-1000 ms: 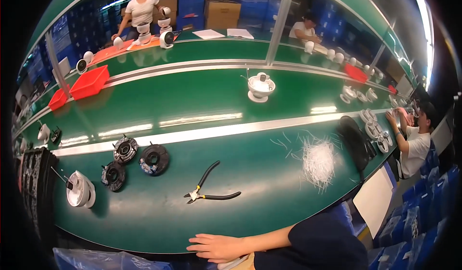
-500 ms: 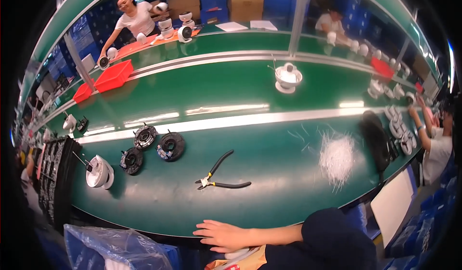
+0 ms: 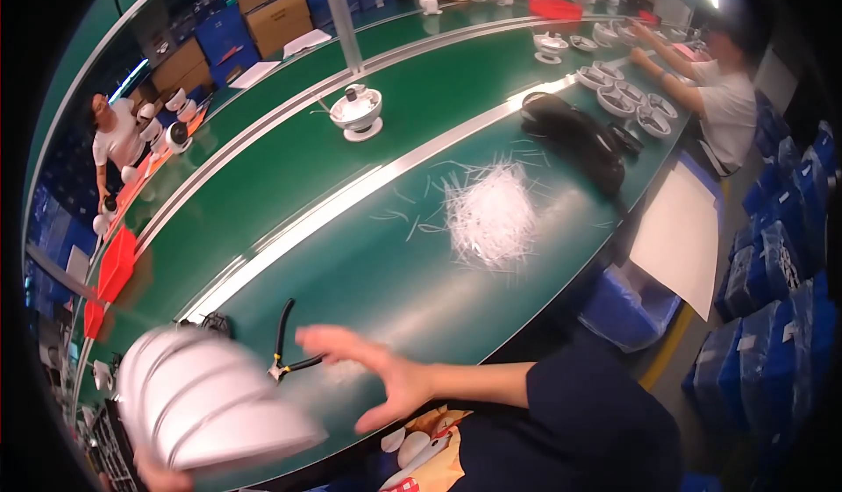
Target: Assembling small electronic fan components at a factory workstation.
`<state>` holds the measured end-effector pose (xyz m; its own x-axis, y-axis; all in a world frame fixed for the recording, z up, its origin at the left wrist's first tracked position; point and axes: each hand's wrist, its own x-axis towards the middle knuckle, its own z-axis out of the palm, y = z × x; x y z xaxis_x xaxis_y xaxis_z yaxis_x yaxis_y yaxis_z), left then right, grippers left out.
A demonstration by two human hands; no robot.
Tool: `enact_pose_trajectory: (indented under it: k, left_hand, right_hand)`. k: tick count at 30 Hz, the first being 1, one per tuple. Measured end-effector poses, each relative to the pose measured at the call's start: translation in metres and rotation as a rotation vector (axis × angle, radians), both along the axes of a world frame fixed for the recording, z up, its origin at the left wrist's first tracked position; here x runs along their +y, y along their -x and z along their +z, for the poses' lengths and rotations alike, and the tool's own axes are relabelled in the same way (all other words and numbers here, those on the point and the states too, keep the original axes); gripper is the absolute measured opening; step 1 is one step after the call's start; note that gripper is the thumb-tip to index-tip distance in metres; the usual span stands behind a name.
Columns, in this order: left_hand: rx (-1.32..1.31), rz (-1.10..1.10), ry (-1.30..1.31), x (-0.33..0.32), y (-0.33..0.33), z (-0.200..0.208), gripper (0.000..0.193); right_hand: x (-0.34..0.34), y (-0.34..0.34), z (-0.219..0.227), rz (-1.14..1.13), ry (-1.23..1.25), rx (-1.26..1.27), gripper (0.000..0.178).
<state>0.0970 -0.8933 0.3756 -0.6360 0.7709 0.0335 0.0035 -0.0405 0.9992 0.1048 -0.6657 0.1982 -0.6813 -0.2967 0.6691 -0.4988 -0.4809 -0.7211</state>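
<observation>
1. Dome (image 3: 206, 395): white, glossy, rounded at upper left and narrowing to a point at lower right. Curved grey lines cross it in a row (one ribbed piece or several nested; cannot tell which). Outline smeared by motion.
2. Position: lower left, in front of the table's (image 3: 386, 290) near-left end, hiding part of it.
3. Left hand (image 3: 164, 476): at the dome's lower left edge, gripping it. Blurred; placement of individual fingers cannot be told.
4. Right hand (image 3: 381, 374): empty, fingers spread, thumb well apart, blurred. Nearest thing: pliers (image 3: 280, 360), black-handled and splayed (contact with the handle tip cannot be told).
5. Black part (image 3: 216, 324): just behind the dome, mostly covered.
6. Strips (image 3: 493, 216): loose white heap, mid-table.
7. White bowl (image 3: 355, 110): upright on its round foot, beyond the pale rail (image 3: 351, 196).
</observation>
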Motion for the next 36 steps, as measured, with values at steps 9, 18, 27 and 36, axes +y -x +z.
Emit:
enact_pose_trajectory:
  k: [9,18,27,36]
  left_hand:
    - [-0.504,-0.438,-0.425,0.282,0.139,-0.128,0.050]
    - [-0.565,0.158,-0.033,0.447,0.220,-0.189,0.033]
    - [-0.252,0.360,0.114,0.506,0.270,-0.260,0.036]
    - [0.194,0.155,0.161,0.373,0.232,-0.171,0.081]
  right_hand:
    - [0.175,0.022,0.010,-0.259,0.615,-0.348,0.070]
    - [0.331,0.110,-0.015,-0.565,0.407,-0.943,0.063]
    - [0.354,0.177,-0.048,-1.243,0.414,-0.819,0.050]
    - [0.307,0.120,-0.029,-1.773,-0.112,-0.227,0.056]
